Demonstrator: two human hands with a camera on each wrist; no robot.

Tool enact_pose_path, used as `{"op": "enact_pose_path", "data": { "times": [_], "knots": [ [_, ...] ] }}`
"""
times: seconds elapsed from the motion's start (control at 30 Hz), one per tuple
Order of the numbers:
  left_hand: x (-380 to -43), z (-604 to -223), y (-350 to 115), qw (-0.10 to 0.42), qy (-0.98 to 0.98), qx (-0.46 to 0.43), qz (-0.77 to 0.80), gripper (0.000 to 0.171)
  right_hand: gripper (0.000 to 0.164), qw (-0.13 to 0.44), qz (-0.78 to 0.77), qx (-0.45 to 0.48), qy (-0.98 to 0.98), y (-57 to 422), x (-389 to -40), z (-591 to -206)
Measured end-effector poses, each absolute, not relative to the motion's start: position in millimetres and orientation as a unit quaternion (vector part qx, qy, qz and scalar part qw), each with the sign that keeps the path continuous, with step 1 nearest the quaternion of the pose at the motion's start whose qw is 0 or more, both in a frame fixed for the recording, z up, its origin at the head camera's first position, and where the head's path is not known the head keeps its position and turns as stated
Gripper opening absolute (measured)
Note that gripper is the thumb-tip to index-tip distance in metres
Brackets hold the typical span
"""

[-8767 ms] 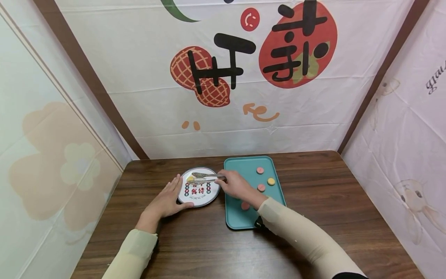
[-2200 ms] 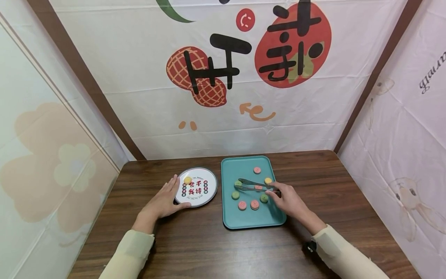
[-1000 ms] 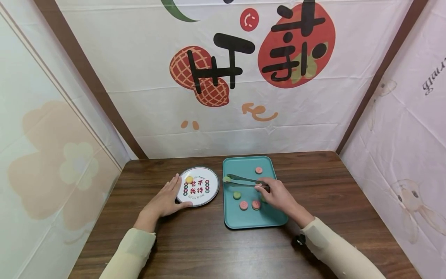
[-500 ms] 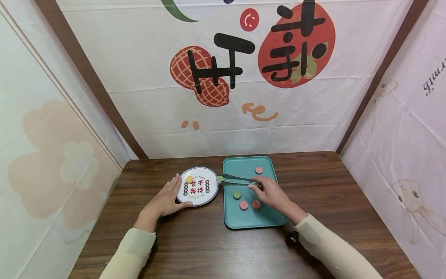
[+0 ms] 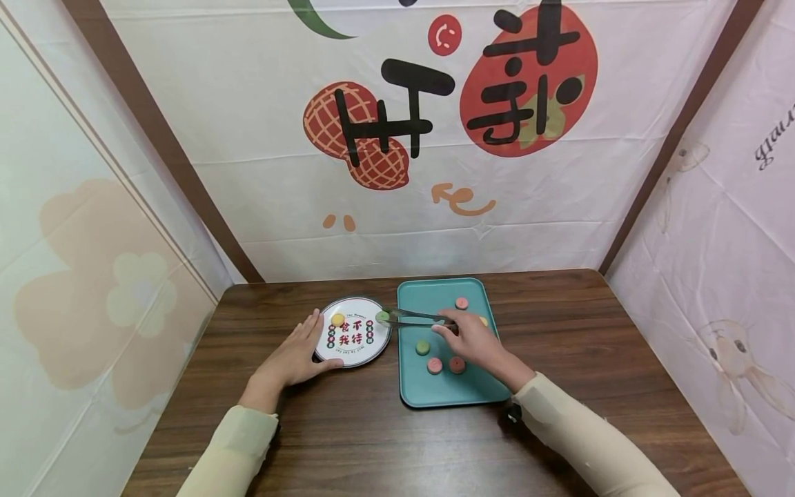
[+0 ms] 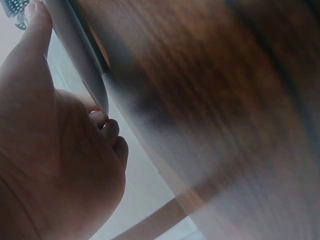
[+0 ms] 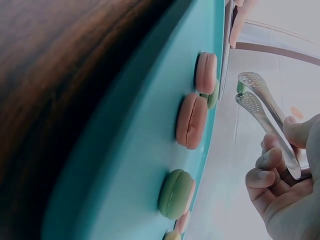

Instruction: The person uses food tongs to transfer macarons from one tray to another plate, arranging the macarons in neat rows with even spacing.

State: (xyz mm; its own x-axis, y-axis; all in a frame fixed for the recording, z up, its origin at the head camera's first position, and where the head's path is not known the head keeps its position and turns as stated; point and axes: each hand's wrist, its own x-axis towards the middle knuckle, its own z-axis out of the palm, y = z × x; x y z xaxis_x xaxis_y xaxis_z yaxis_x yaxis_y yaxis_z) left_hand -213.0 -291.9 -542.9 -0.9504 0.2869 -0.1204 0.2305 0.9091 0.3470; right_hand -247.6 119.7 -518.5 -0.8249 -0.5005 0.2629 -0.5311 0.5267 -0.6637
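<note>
My right hand (image 5: 475, 338) holds metal tongs (image 7: 260, 90), which pinch a green macaron (image 5: 382, 316) at their tips. This macaron is over the right rim of a round white plate (image 5: 366, 355) with red and black lettering; contact with the plate is unclear. A yellow macaron (image 5: 337, 319) lies at the plate's upper left. My left hand (image 5: 288, 359) rests against the plate's left edge, fingers extended along it and thumb on the near rim.
Right of the plate is a teal tray (image 5: 428, 393) bearing pink macarons (image 7: 191, 121), green macarons (image 7: 175, 195) and a partly hidden yellow macaron (image 5: 484, 321). All stand on a brown wooden table (image 5: 360, 442). White printed curtains (image 5: 261, 207) enclose the back and sides.
Earlier the tongs were at the yellow macaron on the plate. Then they gripped a green macaron on the tray, and my right hand carried it left to the plate. My left hand stayed put.
</note>
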Motion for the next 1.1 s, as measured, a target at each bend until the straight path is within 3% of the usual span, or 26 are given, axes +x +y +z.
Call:
{"op": "enact_pose_path", "data": {
  "times": [1.1],
  "knots": [
    [-215, -545, -293, 0.074, 0.974, 0.138, 0.165, 0.128, 0.049, -0.023, 0.365, 0.294, -0.883, 81, -267, -513]
  ]
}}
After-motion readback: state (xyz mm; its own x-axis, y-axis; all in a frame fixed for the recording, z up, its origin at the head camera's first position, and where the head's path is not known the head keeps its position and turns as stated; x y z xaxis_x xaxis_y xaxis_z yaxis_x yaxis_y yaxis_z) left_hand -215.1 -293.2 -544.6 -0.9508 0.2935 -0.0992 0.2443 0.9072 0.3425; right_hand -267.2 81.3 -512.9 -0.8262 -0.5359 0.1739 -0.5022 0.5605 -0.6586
